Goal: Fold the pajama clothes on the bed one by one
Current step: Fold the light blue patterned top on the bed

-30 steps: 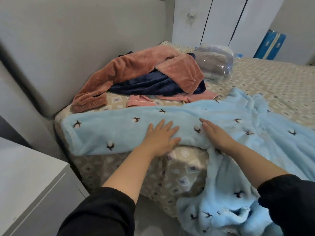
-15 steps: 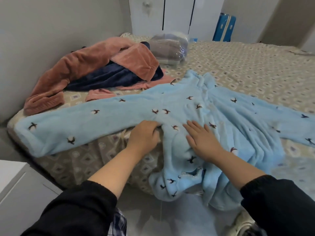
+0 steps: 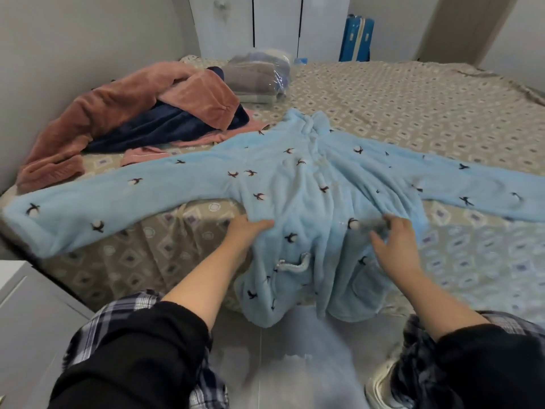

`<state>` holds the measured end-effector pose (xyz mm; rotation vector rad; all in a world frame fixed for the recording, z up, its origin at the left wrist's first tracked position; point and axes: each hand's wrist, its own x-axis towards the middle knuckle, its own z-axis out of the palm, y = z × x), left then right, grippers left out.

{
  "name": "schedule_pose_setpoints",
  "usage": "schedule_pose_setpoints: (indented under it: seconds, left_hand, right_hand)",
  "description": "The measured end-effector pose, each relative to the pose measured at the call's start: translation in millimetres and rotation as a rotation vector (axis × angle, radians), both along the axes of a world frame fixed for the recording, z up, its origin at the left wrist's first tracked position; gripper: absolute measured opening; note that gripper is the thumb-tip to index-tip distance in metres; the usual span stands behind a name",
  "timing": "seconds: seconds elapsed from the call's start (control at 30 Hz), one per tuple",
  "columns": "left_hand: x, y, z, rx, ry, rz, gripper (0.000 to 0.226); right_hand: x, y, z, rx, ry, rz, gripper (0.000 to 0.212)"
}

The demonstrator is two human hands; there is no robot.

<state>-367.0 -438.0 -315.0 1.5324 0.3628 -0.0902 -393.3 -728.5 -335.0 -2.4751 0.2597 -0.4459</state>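
Note:
A fluffy light blue pajama top [image 3: 298,184] with small bird prints lies spread face up on the bed [image 3: 413,107]. Both sleeves stretch out sideways and its hem hangs over the near edge. My left hand [image 3: 250,230] grips the left side of its body at the bed edge, fingers tucked under the fabric. My right hand [image 3: 392,240] is blurred; its curled fingers and thumb pinch the right side, and creases run toward it. A heap waits at the back left: a rust-orange garment [image 3: 118,113], a navy one [image 3: 165,128] and a pink one [image 3: 141,152].
A clear plastic bag of folded grey cloth [image 3: 259,75] sits behind the heap. A white cabinet [image 3: 26,305] stands at my lower left beside the bed. White wardrobe doors [image 3: 274,22] and a blue case [image 3: 356,39] stand beyond the far edge.
My view swung right, so the whole top now shows. Both hands slid from the left sleeve to the body's sides, going from flat smoothing to gripping the fabric.

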Motion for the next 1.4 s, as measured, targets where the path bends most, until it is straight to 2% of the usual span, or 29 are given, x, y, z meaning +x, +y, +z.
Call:
schedule_pose_setpoints:
  seconds: [0.1, 0.17, 0.23, 0.33, 0.4, 0.47, 0.53, 0.57, 0.63, 0.67, 0.7, 0.73, 0.77, 0.87, 0.9, 0.93, 0.97, 1.0, 1.07, 1.13, 1.2, 1.23, 1.27, 1.33, 1.4]
  left_hand:
    - [-6, 13, 2, -0.215, 0.017, -0.044, 0.02]
    - [-10, 19, 0, -0.265, 0.024, -0.061, 0.026]
    - [-15, 20, -4, -0.224, 0.055, -0.127, 0.035]
    - [-20, 22, -6, -0.166, 0.087, -0.2, 0.041]
    - [-21, 27, -2, -0.244, 0.116, -0.201, 0.034]
    - [-21, 34, -1, -0.335, 0.145, -0.125, 0.02]
    - [-18, 46, -8, -0.23, 0.165, 0.034, 0.024]
    - [-16, 51, -14, -0.078, 0.177, 0.107, 0.033]
    - [-17, 56, -23, 0.163, 0.197, 0.157, 0.048]
    - [-18, 56, -26, 0.193, 0.215, 0.134, 0.049]
    - [-18, 54, -29, 0.171, 0.241, 0.09, 0.047]
    - [-18, 54, -32, 0.135, 0.28, 0.042, 0.045]
    - [-18, 54, -32, 0.109, 0.324, -0.007, 0.045]
    - [-20, 57, -30, 0.121, 0.387, -0.067, 0.047]
    - [-21, 57, -29, 0.14, 0.372, -0.069, 0.05]
    - [-21, 55, -28, 0.161, 0.339, -0.059, 0.052]
    - [-22, 52, -26, 0.174, 0.285, -0.044, 0.052]
    - [-23, 48, -25, 0.178, 0.224, -0.016, 0.05]
    - [-24, 41, -22, 0.197, 0.085, 0.068, 0.041]
    - [-24, 37, -16, 0.362, -0.063, 0.171, 0.029]
    - [-22, 35, -14, 0.648, -0.205, 0.265, 0.037]
    - [-20, 33, -13, 0.797, -0.283, 0.277, 0.046]
    - [-17, 29, -14, 0.928, -0.383, 0.245, 0.053]
    - [-11, 12, -13, 1.12, -0.577, 0.074, 0.057]
    - [-2, -13, -8, 1.211, -0.663, -0.114, 0.059]
  right_hand:
    - [10, -18, -1, 0.238, 0.069, -0.273, 0.08]
    - [16, -26, -5, 0.442, 0.138, -0.381, 0.094]
    - [19, -27, -7, 0.653, 0.179, -0.4, 0.088]
    - [19, -22, -2, 0.824, 0.22, -0.36, 0.064]
    - [16, -24, 7, 0.964, 0.231, -0.316, 0.068]
    - [11, -31, 16, 1.204, 0.219, -0.188, 0.075]
    - [7, -43, 21, 1.396, 0.158, -0.145, 0.057]
    - [4, -48, 22, 1.356, 0.152, -0.193, 0.052]
    - [0, -60, 15, 0.963, 0.246, -0.326, 0.062]
    - [-2, -64, 10, 0.728, 0.313, -0.383, 0.065]
    - [-6, -65, 8, 0.575, 0.368, -0.398, 0.066]
    - [-9, -65, 6, 0.526, 0.387, -0.37, 0.065]
    - [-11, -65, 8, 0.613, 0.391, -0.327, 0.067]
    - [-8, -75, 4, 1.061, 0.37, -0.28, 0.093]
    - [-5, -81, -1, 1.139, 0.359, -0.3, 0.089]
    - [-1, -85, -6, 1.174, 0.348, -0.32, 0.077]
    - [0, -87, -9, 1.123, 0.376, -0.355, 0.064]
    - [-1, -88, -10, 1.0, 0.424, -0.374, 0.055]
    - [-5, -84, -7, 0.611, 0.444, -0.394, 0.031]
    - [-4, -81, -7, 0.414, 0.318, -0.377, 0.031]
    - [-3, -72, -3, 0.462, 0.171, -0.372, 0.015]
    - [-1, -67, -2, 0.486, 0.12, -0.388, 0.015]
    - [3, -63, 1, 0.459, 0.074, -0.399, 0.027]
    - [10, -53, 5, 0.277, -0.023, -0.393, 0.042]
    - [16, -44, 9, 0.039, -0.09, -0.256, 0.047]
